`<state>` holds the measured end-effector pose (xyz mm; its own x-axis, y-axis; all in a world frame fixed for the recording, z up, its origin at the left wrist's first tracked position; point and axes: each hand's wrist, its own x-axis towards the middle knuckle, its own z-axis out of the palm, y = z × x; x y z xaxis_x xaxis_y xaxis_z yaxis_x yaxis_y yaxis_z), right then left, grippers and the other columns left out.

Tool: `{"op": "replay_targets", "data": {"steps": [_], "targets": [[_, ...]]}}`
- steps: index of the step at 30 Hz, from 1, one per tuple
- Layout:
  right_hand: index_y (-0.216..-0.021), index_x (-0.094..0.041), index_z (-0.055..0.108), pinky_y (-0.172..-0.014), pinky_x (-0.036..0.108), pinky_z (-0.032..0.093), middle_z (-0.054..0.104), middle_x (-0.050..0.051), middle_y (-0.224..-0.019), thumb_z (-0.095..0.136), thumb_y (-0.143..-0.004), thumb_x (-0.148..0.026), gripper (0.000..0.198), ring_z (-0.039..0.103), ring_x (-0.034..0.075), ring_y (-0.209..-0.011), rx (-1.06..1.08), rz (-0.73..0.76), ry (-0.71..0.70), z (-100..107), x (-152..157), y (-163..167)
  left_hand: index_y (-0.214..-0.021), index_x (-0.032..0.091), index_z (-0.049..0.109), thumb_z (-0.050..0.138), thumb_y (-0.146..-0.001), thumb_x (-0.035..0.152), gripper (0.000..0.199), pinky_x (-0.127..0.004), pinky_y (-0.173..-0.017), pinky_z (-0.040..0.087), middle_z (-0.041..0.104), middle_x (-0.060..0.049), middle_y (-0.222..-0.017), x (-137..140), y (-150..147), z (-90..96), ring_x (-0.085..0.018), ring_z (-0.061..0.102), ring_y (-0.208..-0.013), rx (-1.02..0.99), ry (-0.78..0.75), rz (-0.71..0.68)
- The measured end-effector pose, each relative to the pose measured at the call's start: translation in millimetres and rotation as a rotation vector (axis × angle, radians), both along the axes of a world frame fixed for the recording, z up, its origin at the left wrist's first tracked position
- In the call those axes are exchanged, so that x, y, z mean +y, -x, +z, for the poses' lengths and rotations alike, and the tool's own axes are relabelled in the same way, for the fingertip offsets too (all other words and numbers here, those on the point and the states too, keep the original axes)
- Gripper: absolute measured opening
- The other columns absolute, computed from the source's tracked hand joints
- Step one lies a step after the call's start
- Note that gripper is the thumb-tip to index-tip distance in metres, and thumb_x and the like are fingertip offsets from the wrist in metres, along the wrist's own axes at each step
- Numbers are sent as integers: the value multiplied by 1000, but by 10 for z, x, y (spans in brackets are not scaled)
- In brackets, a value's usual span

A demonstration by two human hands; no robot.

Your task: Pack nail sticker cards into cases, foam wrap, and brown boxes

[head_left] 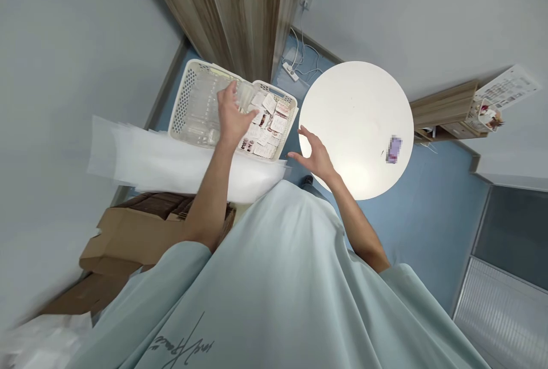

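My left hand [234, 115] hovers over two white plastic baskets, its fingers apart and nothing in them. Below it, the larger basket [178, 107] holds several clear plastic containers [201, 100]. To its right, a smaller basket [293, 115] is filled with small printed cards or packets [268, 123]; my left thumb points over its near side. My right hand [315, 155] is held by the left edge of a round white table [355, 112], with thumb and fingers spread and nothing between them. Whether it touches the table, I cannot tell.
A blurred purple item [394, 149] lies on the table. White translucent sheets [171, 163] lie before the baskets, above cardboard boxes [137, 235]. Behind stand a wooden cabinet [248, 9] and a power strip [290, 71] with cables. A low wooden shelf [445, 107] is at right.
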<state>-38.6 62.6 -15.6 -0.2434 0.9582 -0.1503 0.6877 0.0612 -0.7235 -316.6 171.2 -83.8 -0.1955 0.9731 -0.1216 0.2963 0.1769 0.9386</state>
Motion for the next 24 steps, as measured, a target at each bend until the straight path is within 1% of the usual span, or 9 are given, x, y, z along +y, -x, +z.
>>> {"op": "replay_targets", "data": {"steps": [2,5,8,10,13,16,20,24], "targets": [[-177,-28,43,-129,62,50,62,17,-169,75,-99,-75,97,59,37,-157,109,-54,45,60,35,-109,-167,32,50,105,-75,45,108,-55,-123,52,50,-16,-169,-242,-327,205,-43,53,-157,-93,19,-112],[-175,-30,46,-125,59,54,61,16,-170,76,-94,-83,101,61,36,-155,259,-113,115,156,53,-331,-169,36,48,105,-70,54,116,-53,-120,57,53,-16,-170,-622,-753,524,-43,54,-156,-192,65,-267],[-174,-32,48,-123,59,57,60,16,-171,82,-87,-83,106,64,36,-152,364,-134,151,219,13,-613,-169,37,51,105,-69,56,115,-54,-120,58,55,-15,-169,-941,-1087,784,-42,58,-154,-273,106,-382],[-173,-32,49,-122,59,58,59,16,-172,86,-84,-82,109,65,37,-151,417,-132,165,236,-53,-819,-168,36,53,105,-68,57,114,-55,-121,58,57,-15,-167,-1090,-1282,904,-42,59,-153,-315,131,-426],[-172,-30,51,-122,57,59,58,16,-172,88,-81,-83,112,64,38,-151,504,-90,181,242,-202,-1122,-167,34,56,106,-66,58,115,-57,-122,59,61,-16,-164,-1232,-1566,1009,-42,60,-152,-354,169,-482],[-170,-28,53,-124,57,59,61,16,-169,90,-79,-81,111,62,39,-153,550,-50,193,252,-378,-1390,-165,33,58,106,-66,58,113,-58,-123,59,63,-15,-161,-1327,-1851,1049,-42,61,-152,-370,186,-542],[-169,-29,54,-124,58,59,65,15,-165,91,-77,-81,111,63,39,-152,567,-84,246,238,-586,-1702,-164,33,60,105,-67,58,110,-57,-123,60,62,-14,-162,-1452,-2203,1060,-42,60,-153,-371,237,-593],[-166,-26,56,-126,57,58,66,16,-162,96,-71,-80,116,68,38,-146,656,-120,302,142,-752,-1999,-161,33,63,104,-71,57,102,-53,-124,60,60,-13,-166,-1590,-2502,1078,-39,62,-152,-408,257,-645]]}}
